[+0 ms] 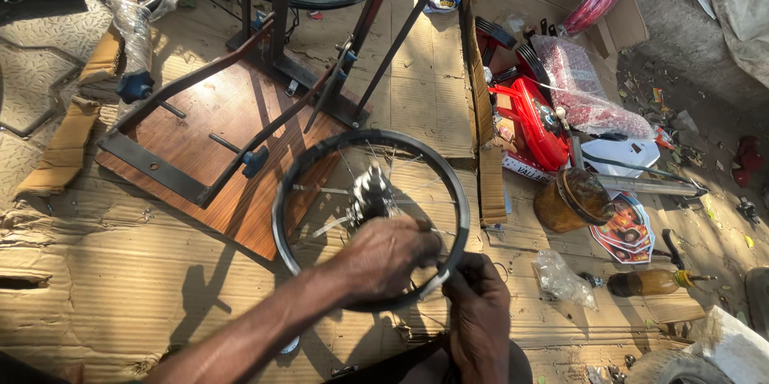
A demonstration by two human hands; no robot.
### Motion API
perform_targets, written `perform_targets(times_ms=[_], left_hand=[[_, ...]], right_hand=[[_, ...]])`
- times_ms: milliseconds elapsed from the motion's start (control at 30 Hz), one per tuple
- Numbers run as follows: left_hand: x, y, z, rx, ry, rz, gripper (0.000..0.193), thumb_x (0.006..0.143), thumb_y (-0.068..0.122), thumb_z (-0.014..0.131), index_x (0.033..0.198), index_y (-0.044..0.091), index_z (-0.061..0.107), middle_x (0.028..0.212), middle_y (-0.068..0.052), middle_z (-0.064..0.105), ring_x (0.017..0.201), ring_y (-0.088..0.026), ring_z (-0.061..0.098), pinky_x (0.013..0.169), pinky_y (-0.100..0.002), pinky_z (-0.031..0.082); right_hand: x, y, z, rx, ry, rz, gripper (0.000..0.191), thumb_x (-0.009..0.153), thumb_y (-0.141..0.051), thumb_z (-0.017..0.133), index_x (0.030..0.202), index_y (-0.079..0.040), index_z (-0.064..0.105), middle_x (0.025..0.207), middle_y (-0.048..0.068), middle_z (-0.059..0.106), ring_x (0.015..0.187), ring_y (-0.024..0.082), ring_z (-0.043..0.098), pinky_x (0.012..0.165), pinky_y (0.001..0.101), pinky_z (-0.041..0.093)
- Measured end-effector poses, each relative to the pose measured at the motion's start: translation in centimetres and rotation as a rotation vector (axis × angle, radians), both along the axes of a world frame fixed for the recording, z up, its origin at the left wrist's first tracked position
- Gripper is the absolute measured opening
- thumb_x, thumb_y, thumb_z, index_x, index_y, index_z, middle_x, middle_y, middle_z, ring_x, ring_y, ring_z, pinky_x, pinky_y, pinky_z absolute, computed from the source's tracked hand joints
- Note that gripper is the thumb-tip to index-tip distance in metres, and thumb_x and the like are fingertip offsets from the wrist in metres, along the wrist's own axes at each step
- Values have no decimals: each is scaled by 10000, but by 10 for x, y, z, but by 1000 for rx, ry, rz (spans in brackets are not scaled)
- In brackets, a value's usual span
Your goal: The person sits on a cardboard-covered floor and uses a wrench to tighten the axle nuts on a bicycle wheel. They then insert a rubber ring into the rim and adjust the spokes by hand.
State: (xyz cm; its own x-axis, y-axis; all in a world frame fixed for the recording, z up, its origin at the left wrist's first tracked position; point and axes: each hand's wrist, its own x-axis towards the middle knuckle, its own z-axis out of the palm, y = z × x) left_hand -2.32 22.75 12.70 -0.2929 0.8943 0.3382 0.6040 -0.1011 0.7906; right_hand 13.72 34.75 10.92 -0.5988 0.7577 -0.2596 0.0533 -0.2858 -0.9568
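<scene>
A small black bicycle wheel rim (298, 166) with thin spokes and a metal hub (370, 192) lies flat on cardboard in the middle of the view. My left hand (384, 254) reaches over the rim's near side, fingers closed around a spoke near the rim. My right hand (478, 316) sits just outside the rim's near right edge, fingers pinched on something small at the rim; what it is I cannot tell.
A dark metal stand (264, 124) on a wooden board (200, 140) is at the left. A red box (535, 124), a brown jar (573, 200), an oil bottle (653, 281) and plastic bags (561, 278) lie at the right. Cardboard (96, 272) covers the ground.
</scene>
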Motion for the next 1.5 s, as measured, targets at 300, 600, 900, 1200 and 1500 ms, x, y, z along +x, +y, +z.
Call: perform_targets(times_ms=[300, 600, 900, 1200, 1500], left_hand=[[28, 4, -8, 43, -199, 168, 94, 895, 40, 654, 959, 13, 718, 883, -164, 719, 753, -283, 720, 669, -433, 587], [17, 14, -19, 67, -534, 94, 128, 964, 2, 540, 1088, 25, 558, 909, -128, 731, 878, -225, 775, 748, -383, 661], [18, 20, -18, -328, -407, 190, 151, 960, 24, 581, 1110, 19, 585, 895, -147, 699, 764, -233, 742, 617, -358, 642], [15, 10, -14, -47, -406, 175, 138, 978, 94, 645, 983, -40, 611, 715, -174, 700, 677, -228, 756, 530, -357, 554], [-11, -34, -8, 320, 161, 746, 89, 1032, 34, 571, 1105, 33, 622, 732, -95, 615, 571, -180, 592, 491, -359, 489]], right_hand=[[16, 8, -4, -65, 10, 26, 197, 901, 64, 702, 1086, 16, 656, 939, 91, 690, 811, 142, 639, 714, 251, 522], [6, 1, 12, -598, 188, 28, 368, 830, 19, 670, 1197, 50, 648, 1156, 136, 721, 1102, 231, 712, 967, 305, 579], [11, 5, 0, -748, 234, -26, 348, 874, 86, 660, 1219, 43, 658, 1137, 152, 712, 1097, 228, 680, 1012, 300, 563], [10, 13, -12, -758, 264, -23, 362, 849, 93, 632, 1211, 74, 646, 1114, 158, 725, 1055, 237, 698, 923, 304, 598], [12, 19, -24, -761, 242, -57, 303, 840, 56, 636, 1142, 64, 651, 1034, 170, 712, 989, 273, 702, 889, 339, 616]])
